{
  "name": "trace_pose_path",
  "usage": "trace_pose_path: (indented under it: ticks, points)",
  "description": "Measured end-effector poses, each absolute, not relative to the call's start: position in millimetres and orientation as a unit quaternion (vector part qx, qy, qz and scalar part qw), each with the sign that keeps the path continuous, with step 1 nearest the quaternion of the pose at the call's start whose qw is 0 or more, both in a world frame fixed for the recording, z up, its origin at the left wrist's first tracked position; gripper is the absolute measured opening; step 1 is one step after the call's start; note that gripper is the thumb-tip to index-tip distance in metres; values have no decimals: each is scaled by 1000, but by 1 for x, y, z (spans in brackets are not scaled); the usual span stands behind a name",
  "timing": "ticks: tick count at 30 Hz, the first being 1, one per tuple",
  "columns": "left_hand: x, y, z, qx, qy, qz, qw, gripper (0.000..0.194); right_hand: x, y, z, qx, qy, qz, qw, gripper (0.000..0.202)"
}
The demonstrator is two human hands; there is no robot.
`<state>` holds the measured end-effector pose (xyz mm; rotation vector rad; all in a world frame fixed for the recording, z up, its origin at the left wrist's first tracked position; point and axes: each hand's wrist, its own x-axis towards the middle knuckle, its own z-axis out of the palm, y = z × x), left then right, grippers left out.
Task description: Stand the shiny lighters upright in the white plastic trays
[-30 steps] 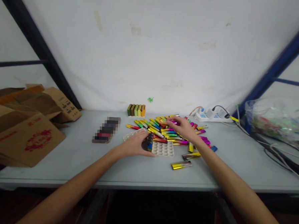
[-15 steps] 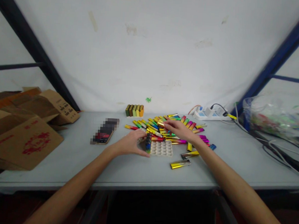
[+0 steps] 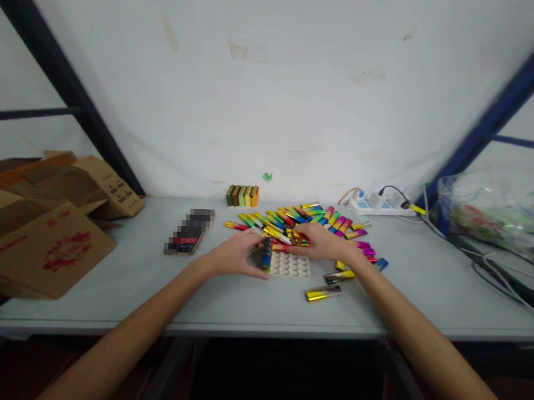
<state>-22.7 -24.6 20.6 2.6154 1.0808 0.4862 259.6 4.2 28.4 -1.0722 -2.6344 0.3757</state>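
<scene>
Tray: white moulded tray (image 3: 293, 265) with rows of round sockets, lying flat on the surface (image 3: 226, 293) just in front of you; a few dark lighters (image 3: 266, 255) stand upright in its left edge.
Left hand: your left hand (image 3: 237, 255) rests at the tray's left end, fingers curled loosely round those standing lighters; can't tell if they pinch or only steady.
Right hand: your right hand (image 3: 321, 241) lies palm down on the near edge of the loose pile, fingers half closed over one or two lighters; actual grasp is hidden, can't tell.
Pile: loose lighters (image 3: 292, 222), slim flat sticks, glossy metallic foil in yellow, green, pink and red, heaped crosswise behind the tray; strays (image 3: 323, 293) in gold lie apart toward you.
Risk: glossy casings likely slip, so a loose pinch could drop one onto the tray and topple the upright ones; dragging your right wrist could sweep pile pieces off the surface; the light tray may slide if your left hand lets go.
Around: block of packed lighters (image 3: 243, 196) by the wall, blurred phone (image 3: 188, 239) left of the tray, cardboard boxes (image 3: 45, 242) far left, power strip (image 3: 376, 204) and crinkly plastic bag (image 3: 494, 215) on the right.
</scene>
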Motion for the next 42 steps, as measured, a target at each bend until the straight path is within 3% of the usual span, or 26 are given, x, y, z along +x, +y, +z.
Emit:
trace_pose_path:
  ticks: [6, 16, 26, 31, 35, 42]
  points:
    - [-24, -23, 18, 901, 375, 174, 132, 67, 257, 6, 26, -349, -922, 133, 96, 31]
    - [-24, -23, 12, 885, 403, 188, 139, 81, 252, -2, 38, -384, -870, 184, 248, 29]
    - [-22, -26, 21, 898, 382, 177, 127, 64, 237, -1, 20, -352, -840, 222, 349, 38]
    - [-21, -27, 21, 897, 388, 174, 125, 70, 218, -1, 11, -394, -794, 205, 415, 49]
    - [-22, -25, 17, 895, 388, 183, 122, 82, 207, -2, 11, -395, -801, 183, 410, 56]
    - [-23, -23, 14, 902, 357, 202, 138, 79, 207, -3, 13, -361, -807, 258, 389, 56]
